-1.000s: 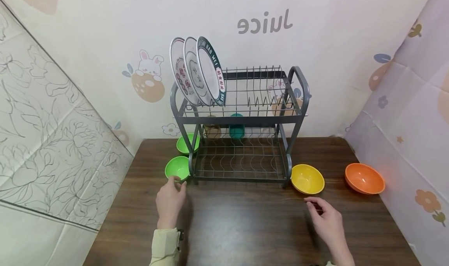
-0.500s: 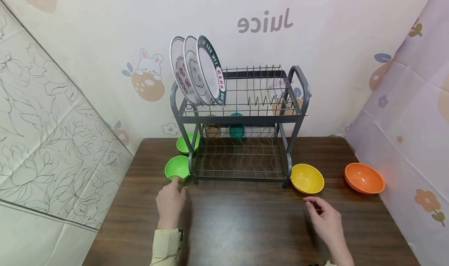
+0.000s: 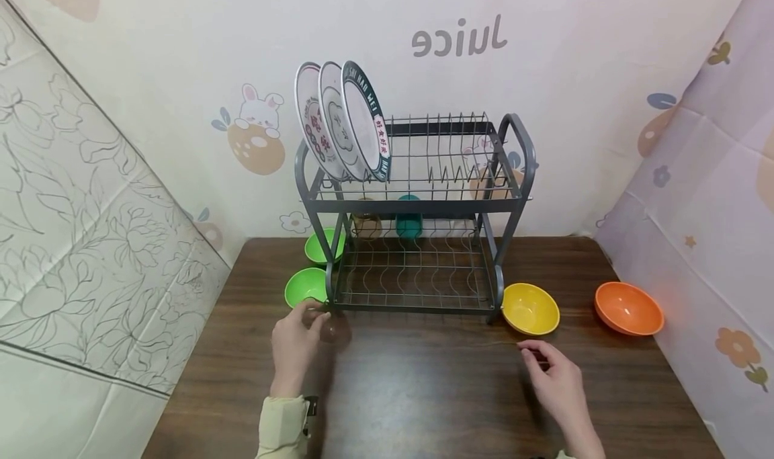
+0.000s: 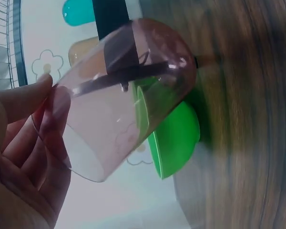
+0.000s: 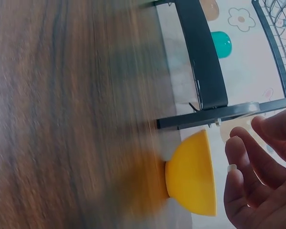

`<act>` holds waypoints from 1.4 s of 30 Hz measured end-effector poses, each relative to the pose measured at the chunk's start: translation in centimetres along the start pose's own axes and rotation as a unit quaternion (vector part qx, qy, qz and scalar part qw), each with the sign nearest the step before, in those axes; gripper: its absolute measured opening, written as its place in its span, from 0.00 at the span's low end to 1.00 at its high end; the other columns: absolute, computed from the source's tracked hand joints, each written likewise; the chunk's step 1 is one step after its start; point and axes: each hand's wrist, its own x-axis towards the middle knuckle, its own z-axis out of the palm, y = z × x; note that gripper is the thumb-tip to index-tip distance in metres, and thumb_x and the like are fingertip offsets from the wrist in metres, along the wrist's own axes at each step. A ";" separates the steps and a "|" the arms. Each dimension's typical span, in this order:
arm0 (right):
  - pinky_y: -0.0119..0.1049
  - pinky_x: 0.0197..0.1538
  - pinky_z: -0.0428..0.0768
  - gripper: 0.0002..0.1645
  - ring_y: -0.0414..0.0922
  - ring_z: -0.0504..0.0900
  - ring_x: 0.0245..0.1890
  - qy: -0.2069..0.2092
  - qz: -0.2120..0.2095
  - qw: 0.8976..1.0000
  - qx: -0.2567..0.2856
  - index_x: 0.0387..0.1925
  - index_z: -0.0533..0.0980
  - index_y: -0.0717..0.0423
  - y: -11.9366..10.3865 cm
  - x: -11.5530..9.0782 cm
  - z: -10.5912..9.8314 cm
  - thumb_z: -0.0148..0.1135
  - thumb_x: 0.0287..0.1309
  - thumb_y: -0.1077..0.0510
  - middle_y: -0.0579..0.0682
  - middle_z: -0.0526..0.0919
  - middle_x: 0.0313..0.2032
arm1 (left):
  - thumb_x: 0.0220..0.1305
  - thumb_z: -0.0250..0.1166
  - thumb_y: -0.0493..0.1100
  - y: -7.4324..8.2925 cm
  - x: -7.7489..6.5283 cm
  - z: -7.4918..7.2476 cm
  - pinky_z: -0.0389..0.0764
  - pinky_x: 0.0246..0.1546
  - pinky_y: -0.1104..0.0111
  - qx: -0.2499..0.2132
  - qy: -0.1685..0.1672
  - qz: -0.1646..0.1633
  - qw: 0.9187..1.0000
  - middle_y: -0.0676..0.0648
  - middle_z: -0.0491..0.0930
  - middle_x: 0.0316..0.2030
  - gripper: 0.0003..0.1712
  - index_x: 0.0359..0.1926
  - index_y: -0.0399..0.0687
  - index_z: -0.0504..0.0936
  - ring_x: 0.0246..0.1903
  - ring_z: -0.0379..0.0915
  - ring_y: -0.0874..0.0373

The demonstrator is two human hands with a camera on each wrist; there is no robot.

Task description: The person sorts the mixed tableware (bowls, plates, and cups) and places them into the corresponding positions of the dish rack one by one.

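Note:
My left hand [image 3: 294, 345] pinches a clear pinkish plastic cup [image 4: 126, 102] at its rim, thumb on one side and fingers on the other. The cup is tilted, its base pointing away from the palm, in front of the rack's left foot. Behind it stands a green bowl [image 3: 305, 287], seen partly through the cup wall in the left wrist view. A second green bowl [image 3: 320, 246] sits farther back. My right hand [image 3: 557, 378], fingers loosely curled and holding nothing, hovers in front of a yellow bowl [image 3: 530, 309].
A two-tier dish rack [image 3: 417, 205] stands at the table's back. Three plates [image 3: 363, 126] lean in its upper left. On the lower tier are a teal cup [image 3: 408, 226] and a brownish cup [image 3: 366, 226]. An orange bowl [image 3: 629, 308] sits at the right by the wall.
The pinkish cup now shows to the right of my left thumb, its base swung rightward. My right hand has drifted slightly left.

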 end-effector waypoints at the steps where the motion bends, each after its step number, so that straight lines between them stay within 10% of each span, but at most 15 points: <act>1: 0.31 0.35 0.77 0.09 0.45 0.79 0.36 0.000 -0.003 1.000 0.001 0.45 0.83 0.53 0.0 0.0 0.1 0.59 0.70 0.58 0.51 0.86 0.40 | 0.54 0.77 0.41 0.1 0.0 0.0 0.75 0.25 0.58 -0.009 -0.004 -0.003 1.000 0.53 0.88 0.29 0.12 0.40 0.49 0.86 0.24 0.82 0.55; 23: 0.31 0.36 0.78 0.08 0.37 0.79 0.33 -0.036 -0.069 0.994 0.076 0.44 0.83 0.53 -2.6 -1.4 3.7 0.63 0.65 0.65 0.46 0.86 0.36 | 0.53 0.77 0.37 2.7 -1.2 2.5 0.82 0.31 0.68 -0.230 -0.124 -0.045 0.964 0.53 0.86 0.27 0.10 0.35 0.48 0.85 0.28 0.83 0.60; 42: 0.31 0.36 0.78 0.10 0.36 0.78 0.33 -0.092 -0.064 0.987 0.113 0.45 0.82 0.54 -4.8 -1.9 5.6 0.64 0.63 0.66 0.48 0.86 0.37 | 0.55 0.76 0.42 5.5 -3.9 5.3 0.81 0.32 0.69 -0.289 -0.205 -0.071 0.932 0.53 0.86 0.28 0.12 0.38 0.45 0.83 0.28 0.82 0.60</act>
